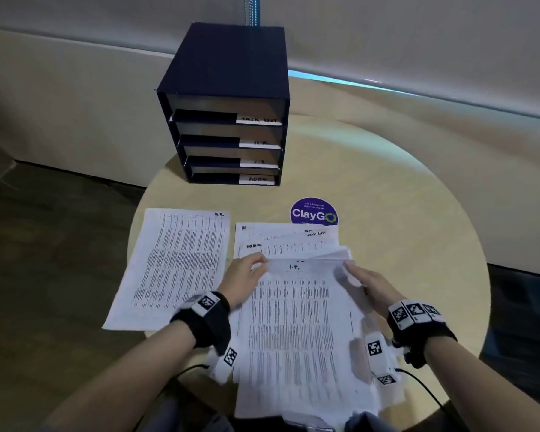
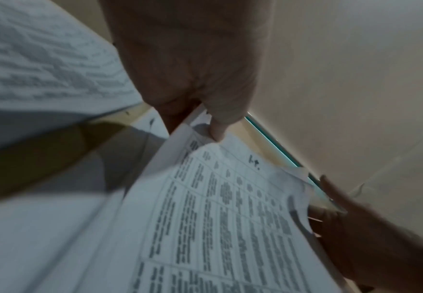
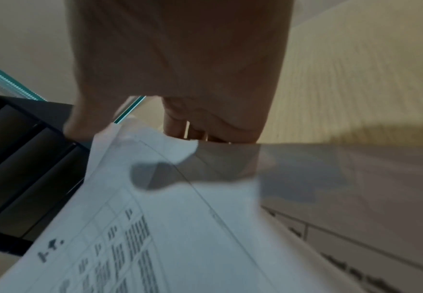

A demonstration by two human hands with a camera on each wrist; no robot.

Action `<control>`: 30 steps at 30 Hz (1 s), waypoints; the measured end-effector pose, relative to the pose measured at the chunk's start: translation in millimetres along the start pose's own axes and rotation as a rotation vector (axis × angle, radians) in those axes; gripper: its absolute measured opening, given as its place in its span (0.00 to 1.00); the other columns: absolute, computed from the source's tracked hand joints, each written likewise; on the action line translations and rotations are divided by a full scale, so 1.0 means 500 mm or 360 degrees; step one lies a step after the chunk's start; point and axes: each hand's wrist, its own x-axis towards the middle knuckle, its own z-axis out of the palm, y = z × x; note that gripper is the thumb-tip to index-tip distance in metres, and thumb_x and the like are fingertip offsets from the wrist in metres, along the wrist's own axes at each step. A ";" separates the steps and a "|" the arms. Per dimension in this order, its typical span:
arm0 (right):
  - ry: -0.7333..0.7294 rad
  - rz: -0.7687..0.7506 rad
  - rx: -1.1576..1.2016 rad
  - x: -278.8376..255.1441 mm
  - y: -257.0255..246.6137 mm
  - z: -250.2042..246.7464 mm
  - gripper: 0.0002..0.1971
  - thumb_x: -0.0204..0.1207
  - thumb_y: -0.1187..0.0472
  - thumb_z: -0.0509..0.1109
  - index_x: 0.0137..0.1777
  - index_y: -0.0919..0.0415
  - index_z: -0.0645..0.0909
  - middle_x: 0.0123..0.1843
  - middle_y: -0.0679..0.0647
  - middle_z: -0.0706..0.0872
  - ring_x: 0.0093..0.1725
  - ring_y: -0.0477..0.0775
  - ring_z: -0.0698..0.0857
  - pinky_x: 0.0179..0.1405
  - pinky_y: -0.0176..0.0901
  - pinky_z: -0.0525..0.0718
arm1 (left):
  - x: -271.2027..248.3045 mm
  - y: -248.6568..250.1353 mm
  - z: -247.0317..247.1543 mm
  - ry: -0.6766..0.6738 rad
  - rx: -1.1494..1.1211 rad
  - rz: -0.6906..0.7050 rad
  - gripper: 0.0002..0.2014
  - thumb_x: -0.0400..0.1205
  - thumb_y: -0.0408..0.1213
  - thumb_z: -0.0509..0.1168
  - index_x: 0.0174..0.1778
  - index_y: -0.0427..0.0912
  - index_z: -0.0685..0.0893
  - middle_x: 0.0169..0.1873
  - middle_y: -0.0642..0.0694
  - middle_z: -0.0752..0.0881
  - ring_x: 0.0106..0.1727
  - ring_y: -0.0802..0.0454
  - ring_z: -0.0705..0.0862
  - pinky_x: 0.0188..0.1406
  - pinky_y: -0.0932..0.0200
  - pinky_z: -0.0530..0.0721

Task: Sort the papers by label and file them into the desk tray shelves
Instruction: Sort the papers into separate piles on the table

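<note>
A printed sheet marked "I.T." (image 1: 296, 322) is lifted off the loose paper stack (image 1: 281, 241) on the round table. My left hand (image 1: 246, 275) pinches its top left corner; thumb and finger show in the left wrist view on the sheet (image 2: 225, 208). My right hand (image 1: 365, 285) grips the top right corner, with the fingers behind the sheet (image 3: 155, 228). A sheet marked "H.R." (image 1: 175, 266) lies flat to the left. The dark blue desk tray (image 1: 228, 107) stands at the back with shelves labelled Task List, H.R., I.T. and Admin.
A purple ClayGo sticker (image 1: 314, 212) lies on the light wooden table (image 1: 402, 213) behind the stack. The table's left edge runs under the H.R. sheet, with dark floor (image 1: 44, 244) beyond. A wall stands close behind the tray.
</note>
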 end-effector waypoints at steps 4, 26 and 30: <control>0.0067 -0.0140 -0.0199 0.002 0.012 0.001 0.10 0.63 0.60 0.75 0.45 0.53 0.89 0.39 0.58 0.91 0.39 0.60 0.87 0.43 0.53 0.85 | 0.010 0.013 0.023 0.0150 -0.0073 -0.0050 0.12 0.85 0.44 0.59 0.43 0.40 0.82 0.52 0.42 0.87 0.45 0.51 0.81 0.50 0.58 0.80; 0.0165 -0.0256 -0.0028 0.025 0.031 0.002 0.10 0.70 0.73 0.71 0.38 0.58 0.87 0.34 0.59 0.84 0.34 0.54 0.78 0.35 0.43 0.77 | 0.062 0.030 -0.086 0.0267 0.0901 0.0360 0.06 0.82 0.37 0.67 0.47 0.39 0.87 0.44 0.43 0.89 0.41 0.50 0.82 0.50 0.62 0.77; 0.0147 -0.0262 0.0048 0.027 0.028 0.007 0.12 0.70 0.76 0.70 0.33 0.59 0.85 0.34 0.61 0.82 0.35 0.55 0.77 0.36 0.44 0.75 | 0.050 0.016 -0.092 0.0385 0.0860 0.0588 0.05 0.80 0.36 0.69 0.46 0.41 0.90 0.48 0.45 0.90 0.50 0.46 0.85 0.60 0.49 0.80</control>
